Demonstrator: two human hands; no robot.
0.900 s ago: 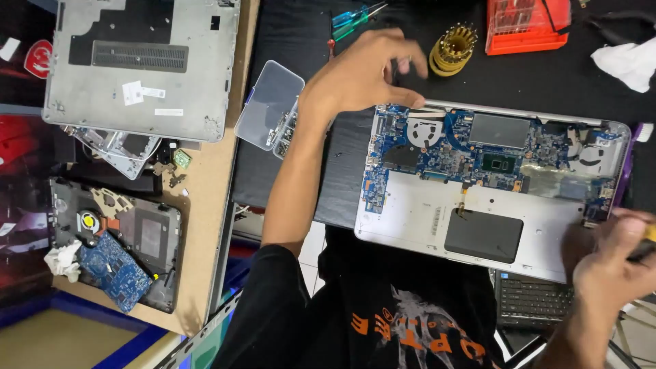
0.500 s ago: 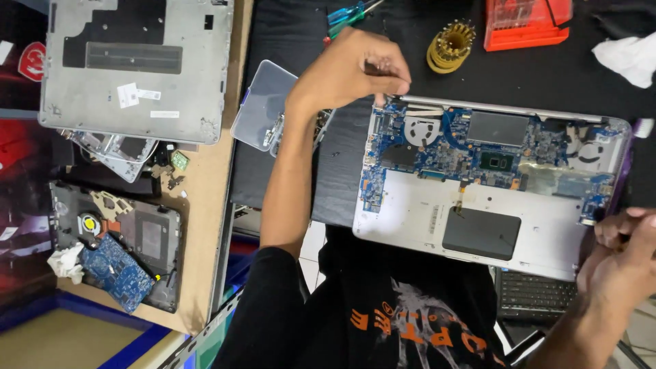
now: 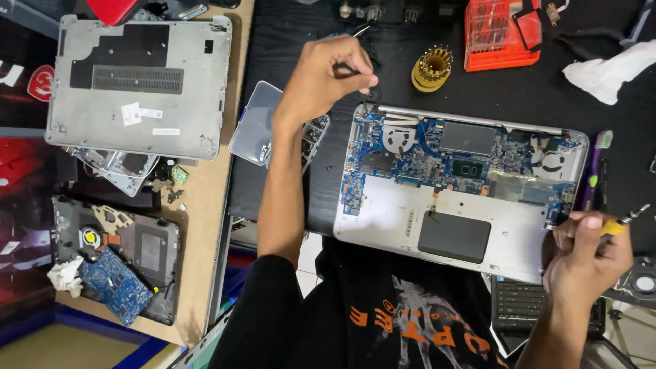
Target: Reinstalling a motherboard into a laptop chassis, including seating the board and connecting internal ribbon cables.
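An opened silver laptop base lies on the black mat with its blue circuit board and a dark rectangular pad exposed. My left hand hovers at the laptop's far left corner, fingertips pinched on a thin black cable that loops down to that corner. My right hand rests at the laptop's near right corner and grips a yellow-handled screwdriver, whose tip points away to the right.
A grey laptop bottom cover lies at far left, with a clear screw tray beside my left forearm. Dismantled laptop parts are at near left. A yellow bit holder, an orange parts box, a white tissue and a toothbrush also lie around.
My left hand has drawn left along the laptop's far edge to its corner, fingers now pinched. My right hand has shifted slightly, with the screwdriver tip now showing.
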